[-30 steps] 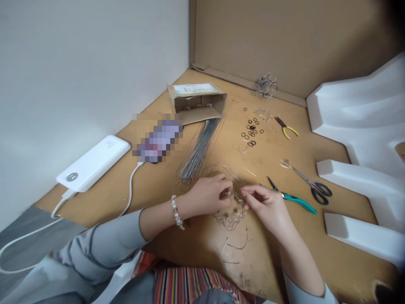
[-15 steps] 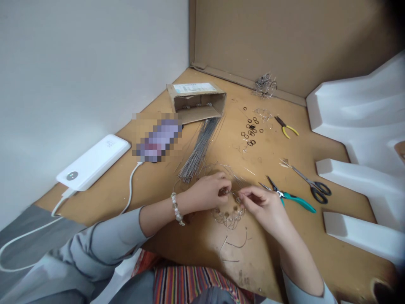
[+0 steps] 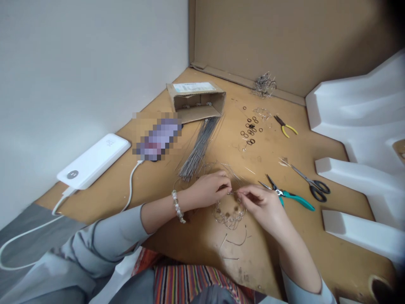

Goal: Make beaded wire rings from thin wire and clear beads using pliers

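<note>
A looped wire ring (image 3: 228, 219) with small clear beads hangs between my hands, just above the tabletop. My left hand (image 3: 212, 188), with a beaded bracelet at its wrist, pinches the upper left part of the wire; its fingertips are partly hidden. Facing it, my right hand (image 3: 261, 202) pinches thin wire between thumb and forefinger. The fingertips of both hands are close together, with a short stretch of wire between them. Short bent wires (image 3: 232, 247) lie on the table below the ring. Behind my left hand is a bundle of straight grey wires (image 3: 198, 154).
Teal-handled pliers (image 3: 297, 199), black scissors (image 3: 316, 188) and yellow-handled pliers (image 3: 286, 126) lie to the right. Dark rings (image 3: 251, 131), a wire tangle (image 3: 265, 85) and an open cardboard box (image 3: 196, 116) are farther back. A white power bank (image 3: 95, 162) and a pixelated object (image 3: 160, 139) sit left.
My left fingertips have shifted slightly and come closer to my right ones, with wire now showing between them. My right hand stays almost in place.
</note>
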Tool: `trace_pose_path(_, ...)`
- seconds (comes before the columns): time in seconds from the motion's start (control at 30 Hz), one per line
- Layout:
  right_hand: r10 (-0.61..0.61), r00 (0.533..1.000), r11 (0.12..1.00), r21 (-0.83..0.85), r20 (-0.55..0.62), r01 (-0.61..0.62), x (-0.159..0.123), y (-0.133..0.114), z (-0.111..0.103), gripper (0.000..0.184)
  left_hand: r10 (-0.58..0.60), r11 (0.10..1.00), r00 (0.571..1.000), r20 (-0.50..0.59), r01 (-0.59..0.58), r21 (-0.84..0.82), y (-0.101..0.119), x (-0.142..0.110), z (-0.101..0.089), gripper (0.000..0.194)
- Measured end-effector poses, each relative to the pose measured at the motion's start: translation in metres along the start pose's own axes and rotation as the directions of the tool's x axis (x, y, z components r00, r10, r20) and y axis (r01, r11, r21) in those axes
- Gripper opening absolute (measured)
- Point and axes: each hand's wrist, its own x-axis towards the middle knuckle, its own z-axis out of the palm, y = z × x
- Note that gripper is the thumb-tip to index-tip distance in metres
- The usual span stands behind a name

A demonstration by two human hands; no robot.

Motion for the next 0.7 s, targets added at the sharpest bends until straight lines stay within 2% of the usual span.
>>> trace_pose_path(0.33, -0.119, 0.993, 0.978, -0.172, 0.01, 0.119, -0.0017, -0.0078, -0.0016, 0.015, -0.06, 0.998, 0.998, -0.032, 0.059, -0.025, 0.002, 0.0012, -0.0012, 0.014)
trace_pose_path(0.5, -0.185, 0.983, 0.954, -0.24, 0.012, 0.182, -0.0033, -0.0054, -0.0004, 0.018, -0.044, 0.999, 0.998, -0.052, 0.043, -0.023, 0.0002, 0.002, -0.0005, 0.017)
trace_pose_path(0.7, -0.202, 0.979, 0.929, -0.311, 0.023, 0.199, -0.0028, -0.0051, 0.0009, 0.019, -0.025, 0.999, 0.999, -0.036, 0.025, -0.025, 0.001, -0.0002, -0.003, 0.007)
